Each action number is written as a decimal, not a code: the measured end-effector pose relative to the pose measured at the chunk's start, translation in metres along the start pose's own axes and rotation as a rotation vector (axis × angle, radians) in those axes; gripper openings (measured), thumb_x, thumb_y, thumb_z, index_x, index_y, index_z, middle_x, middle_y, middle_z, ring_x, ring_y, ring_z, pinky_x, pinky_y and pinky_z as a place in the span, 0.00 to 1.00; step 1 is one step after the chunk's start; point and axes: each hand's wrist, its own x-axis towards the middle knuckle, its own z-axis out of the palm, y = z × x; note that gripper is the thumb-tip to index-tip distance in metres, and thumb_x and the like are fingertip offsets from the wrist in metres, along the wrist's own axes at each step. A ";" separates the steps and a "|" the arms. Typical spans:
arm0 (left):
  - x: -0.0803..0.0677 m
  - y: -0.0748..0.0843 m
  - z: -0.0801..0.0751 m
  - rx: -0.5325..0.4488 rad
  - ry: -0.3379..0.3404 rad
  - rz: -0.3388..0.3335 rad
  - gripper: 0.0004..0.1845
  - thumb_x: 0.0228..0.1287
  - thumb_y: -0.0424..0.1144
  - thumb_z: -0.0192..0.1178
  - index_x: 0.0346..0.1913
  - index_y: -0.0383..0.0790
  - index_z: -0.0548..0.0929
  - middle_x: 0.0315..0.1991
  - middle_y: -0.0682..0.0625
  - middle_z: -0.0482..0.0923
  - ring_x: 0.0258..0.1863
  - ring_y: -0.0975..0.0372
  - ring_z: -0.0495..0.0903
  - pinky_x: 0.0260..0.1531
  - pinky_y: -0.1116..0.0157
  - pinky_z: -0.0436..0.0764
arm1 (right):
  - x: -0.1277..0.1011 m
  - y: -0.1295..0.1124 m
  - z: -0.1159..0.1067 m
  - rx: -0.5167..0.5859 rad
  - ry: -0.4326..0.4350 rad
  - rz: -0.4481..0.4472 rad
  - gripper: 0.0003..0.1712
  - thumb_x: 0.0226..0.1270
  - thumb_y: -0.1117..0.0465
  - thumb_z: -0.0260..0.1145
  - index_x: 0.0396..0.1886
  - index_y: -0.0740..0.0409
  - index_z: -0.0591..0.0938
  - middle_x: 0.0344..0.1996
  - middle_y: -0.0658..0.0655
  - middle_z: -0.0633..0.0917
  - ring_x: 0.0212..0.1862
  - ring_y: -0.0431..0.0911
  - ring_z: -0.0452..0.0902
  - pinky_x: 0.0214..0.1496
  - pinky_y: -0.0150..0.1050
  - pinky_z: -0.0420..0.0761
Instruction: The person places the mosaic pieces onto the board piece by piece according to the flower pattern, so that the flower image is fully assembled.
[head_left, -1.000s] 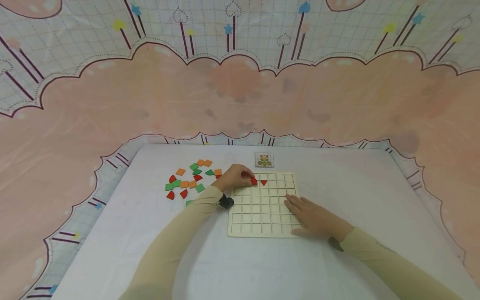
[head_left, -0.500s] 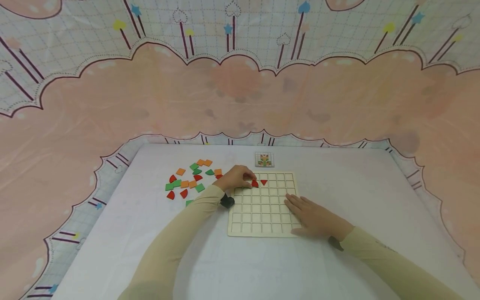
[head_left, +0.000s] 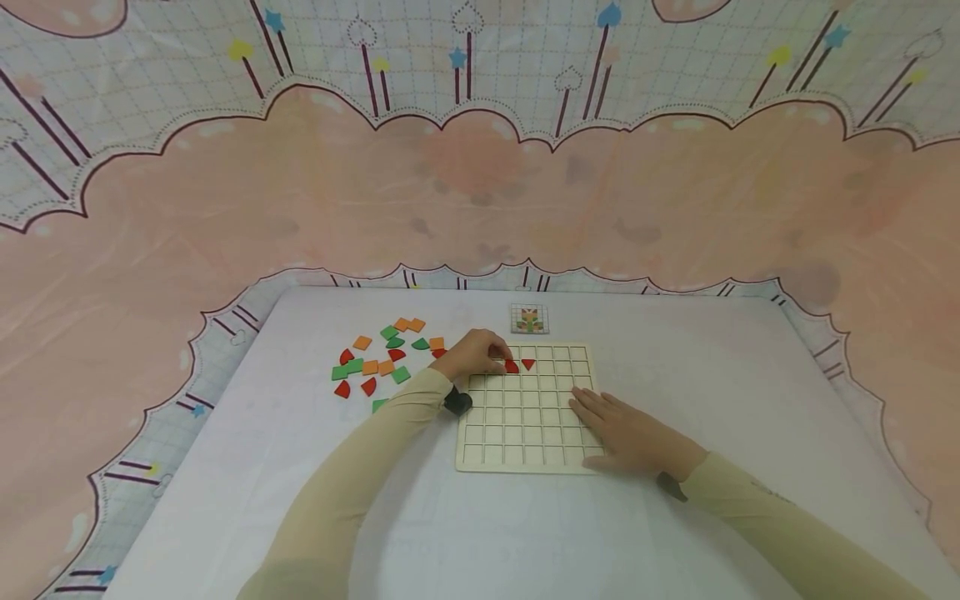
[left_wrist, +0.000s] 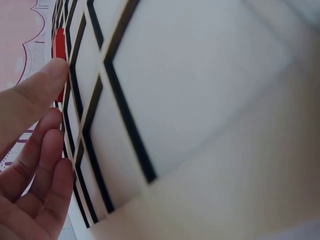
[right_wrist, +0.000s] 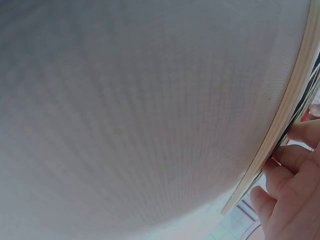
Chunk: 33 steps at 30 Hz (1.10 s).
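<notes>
My left hand (head_left: 472, 353) is over the upper left of a pale wooden grid board (head_left: 521, 432). Its thumb and fingertips pinch a red quarter-circle tile (head_left: 512, 367) at a cell near the top. In the left wrist view the thumb covers part of that red tile (left_wrist: 60, 45), with the other fingers curled below. One cell to the right lies a red triangle tile (head_left: 528, 364). My right hand (head_left: 633, 433) rests with straight fingers on the board's right edge. The right wrist view shows its fingers (right_wrist: 282, 175) along the wooden rim.
Left of the board lie several loose tiles: orange squares (head_left: 370, 367), green squares (head_left: 401, 375), red quarter-circles (head_left: 368, 387) and green quarter-circles (head_left: 420, 343). A small pattern card (head_left: 529, 319) sits behind the board. All are on a white-covered table (head_left: 480, 533).
The red quarter-circle tile has gone from slightly raised to lying flat in its cell, shifting a little right. My left fingers stay on it. The right hand has kept its place.
</notes>
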 end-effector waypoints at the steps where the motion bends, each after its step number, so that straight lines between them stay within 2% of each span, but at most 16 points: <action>1: 0.000 0.000 0.000 0.002 0.003 0.000 0.10 0.53 0.37 0.69 0.40 0.40 0.85 0.41 0.48 0.83 0.41 0.60 0.78 0.46 0.65 0.78 | 0.000 0.000 0.000 -0.003 0.002 0.001 0.50 0.63 0.32 0.52 0.74 0.57 0.52 0.75 0.58 0.50 0.76 0.51 0.45 0.74 0.49 0.55; 7: -0.001 0.002 -0.001 -0.004 0.017 0.006 0.11 0.51 0.37 0.70 0.39 0.40 0.85 0.36 0.48 0.82 0.35 0.63 0.76 0.40 0.68 0.76 | 0.000 0.000 0.000 -0.009 0.000 0.002 0.50 0.63 0.31 0.52 0.74 0.58 0.52 0.75 0.58 0.50 0.76 0.51 0.45 0.74 0.48 0.54; 17: 0.001 0.000 0.001 -0.006 0.015 0.006 0.10 0.52 0.37 0.69 0.39 0.40 0.86 0.38 0.48 0.82 0.36 0.62 0.76 0.39 0.69 0.76 | -0.001 -0.003 -0.001 0.010 0.001 0.019 0.50 0.63 0.32 0.53 0.74 0.57 0.52 0.75 0.58 0.50 0.76 0.51 0.46 0.74 0.48 0.54; 25: 0.001 -0.001 0.001 0.008 0.017 -0.019 0.10 0.53 0.37 0.69 0.40 0.40 0.86 0.40 0.48 0.83 0.40 0.61 0.78 0.46 0.65 0.78 | -0.001 -0.003 -0.003 -0.001 0.005 0.002 0.50 0.63 0.32 0.52 0.74 0.59 0.52 0.75 0.59 0.51 0.76 0.52 0.46 0.74 0.49 0.54; 30: -0.002 -0.006 -0.001 -0.024 0.026 -0.011 0.13 0.54 0.37 0.69 0.43 0.39 0.85 0.43 0.48 0.83 0.43 0.60 0.80 0.48 0.65 0.79 | -0.001 -0.001 -0.002 0.000 0.000 -0.001 0.50 0.63 0.32 0.52 0.74 0.58 0.51 0.75 0.59 0.50 0.76 0.51 0.45 0.74 0.49 0.54; 33: -0.005 -0.010 -0.006 -0.070 0.059 -0.019 0.14 0.54 0.38 0.68 0.45 0.39 0.85 0.44 0.47 0.84 0.44 0.59 0.81 0.48 0.65 0.79 | -0.001 -0.001 -0.001 0.005 -0.003 0.001 0.50 0.63 0.31 0.51 0.74 0.58 0.51 0.75 0.58 0.50 0.76 0.51 0.45 0.74 0.49 0.54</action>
